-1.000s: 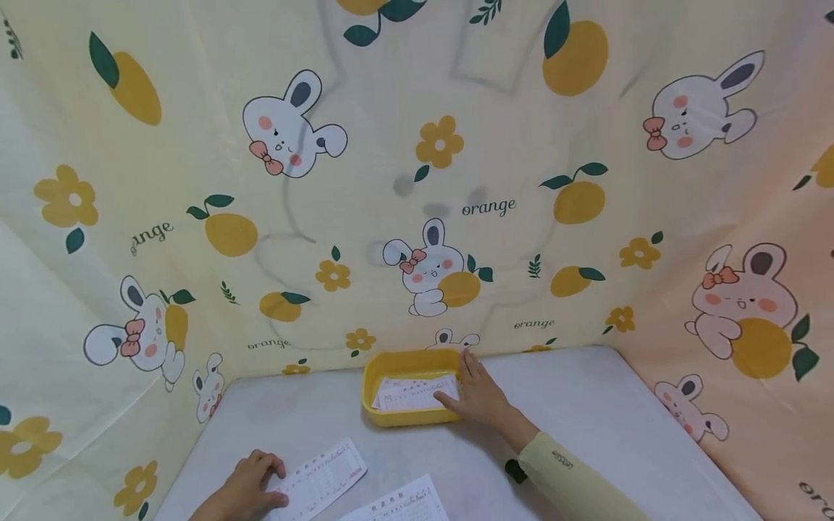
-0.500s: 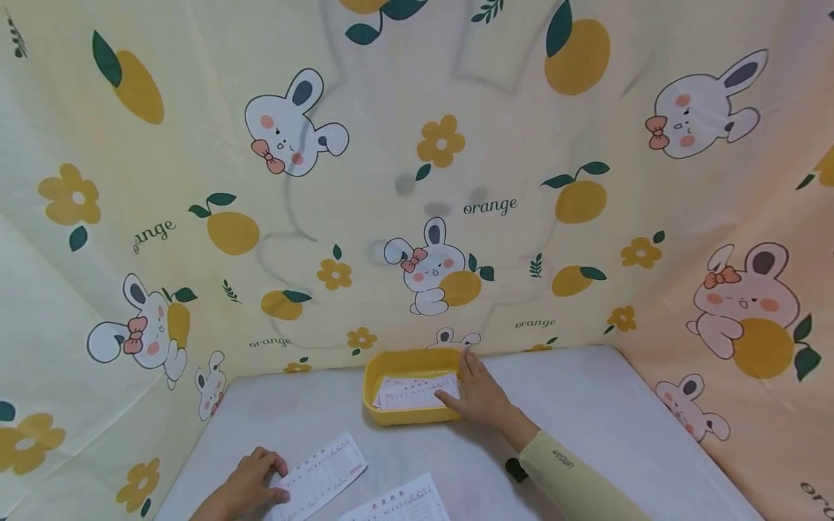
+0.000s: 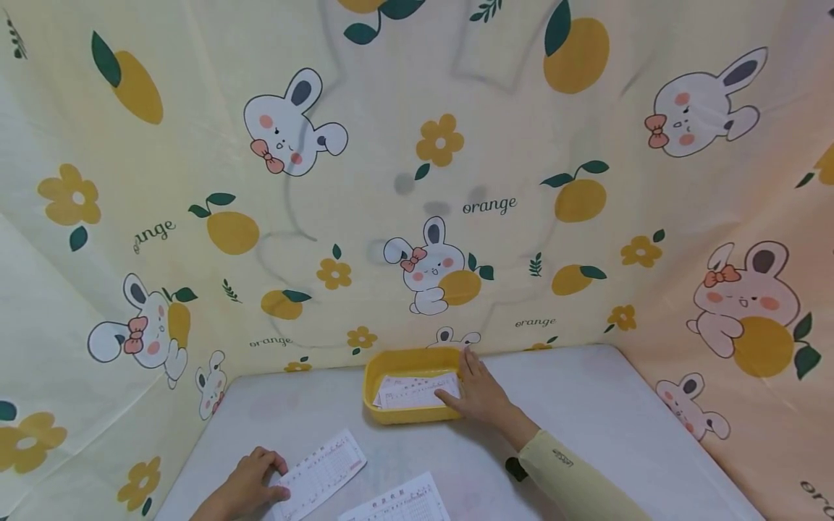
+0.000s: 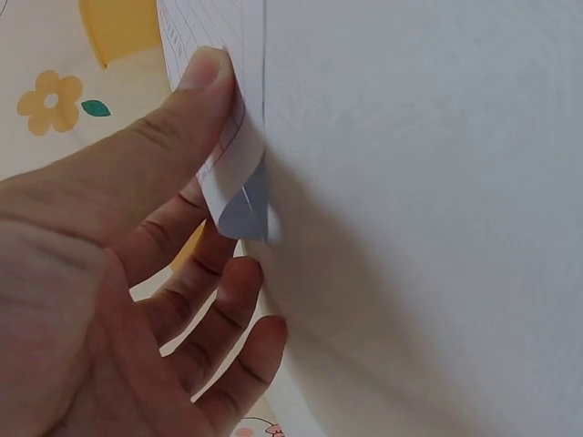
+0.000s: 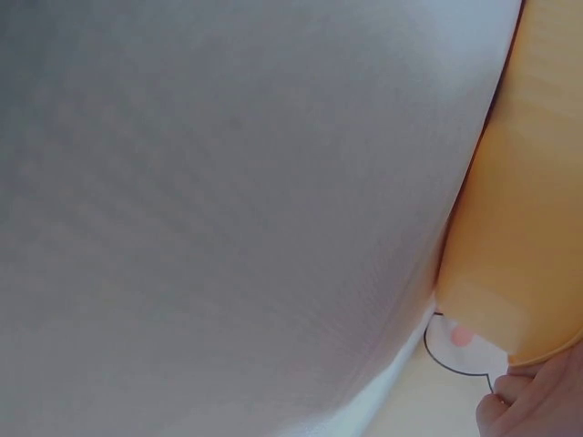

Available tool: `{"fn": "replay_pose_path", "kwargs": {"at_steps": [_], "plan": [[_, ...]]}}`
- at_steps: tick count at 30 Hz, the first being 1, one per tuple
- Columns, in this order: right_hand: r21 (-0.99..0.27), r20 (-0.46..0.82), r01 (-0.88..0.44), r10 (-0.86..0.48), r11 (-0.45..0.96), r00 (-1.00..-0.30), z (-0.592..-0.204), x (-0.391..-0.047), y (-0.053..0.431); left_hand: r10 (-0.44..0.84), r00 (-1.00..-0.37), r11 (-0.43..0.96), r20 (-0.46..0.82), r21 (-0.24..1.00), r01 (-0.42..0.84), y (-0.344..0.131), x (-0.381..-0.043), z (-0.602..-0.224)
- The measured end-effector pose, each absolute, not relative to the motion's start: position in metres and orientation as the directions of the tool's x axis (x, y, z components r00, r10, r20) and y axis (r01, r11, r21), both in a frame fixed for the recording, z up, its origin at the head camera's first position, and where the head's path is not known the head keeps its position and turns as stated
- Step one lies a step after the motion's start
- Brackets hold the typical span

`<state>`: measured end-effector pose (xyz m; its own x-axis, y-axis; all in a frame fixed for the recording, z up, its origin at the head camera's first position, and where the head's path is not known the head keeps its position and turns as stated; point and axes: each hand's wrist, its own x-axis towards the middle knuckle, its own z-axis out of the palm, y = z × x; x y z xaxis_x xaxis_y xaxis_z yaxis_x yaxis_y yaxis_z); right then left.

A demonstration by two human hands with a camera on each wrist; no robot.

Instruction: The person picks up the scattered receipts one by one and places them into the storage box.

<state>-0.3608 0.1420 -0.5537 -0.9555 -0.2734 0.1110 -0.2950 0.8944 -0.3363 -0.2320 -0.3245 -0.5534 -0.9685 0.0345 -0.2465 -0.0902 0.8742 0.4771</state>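
Observation:
My left hand [image 3: 250,481] pinches the near end of a white printed paper slip [image 3: 329,467], which looks like a receipt form. In the left wrist view the thumb [image 4: 205,77] lies over the slip [image 4: 232,173], whose edge curls over, while the other fingers are bent behind and below it. My right hand [image 3: 482,394] holds the right end of a yellow plastic basket [image 3: 410,417], with its thumb over the front rim and its fingers along the outer side. Several similar slips [image 3: 407,394] lie inside the basket.
Another printed slip [image 3: 400,503] lies on the white tabletop [image 3: 573,412] at the near edge of view. A fabric curtain [image 3: 365,217] with rabbits and oranges rises behind the basket and at both sides. A small black object [image 3: 517,469] shows beside the right sleeve.
The far end of the slip in the left hand has tipped slightly upward and away. Both hands and the basket stay almost where they were.

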Motion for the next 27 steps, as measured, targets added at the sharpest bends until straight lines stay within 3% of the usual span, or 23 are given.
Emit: {"fn": "replay_pose_path", "kwargs": {"at_steps": [12,27], "plan": [[-0.344,0.116,-0.29,-0.266,0.893,-0.957,-0.5521,-0.3601,0.1406,0.017,-0.96,0.846,-0.278,0.515,-0.135,-0.3257,-0.2318,-0.558],[-0.354,0.104,-0.282,-0.262,0.892,-0.959,-0.5498,-0.3582,0.1397,0.077,-0.967,0.78,-0.245,0.619,-0.095,-0.3255,-0.2266,-0.5574]]}}
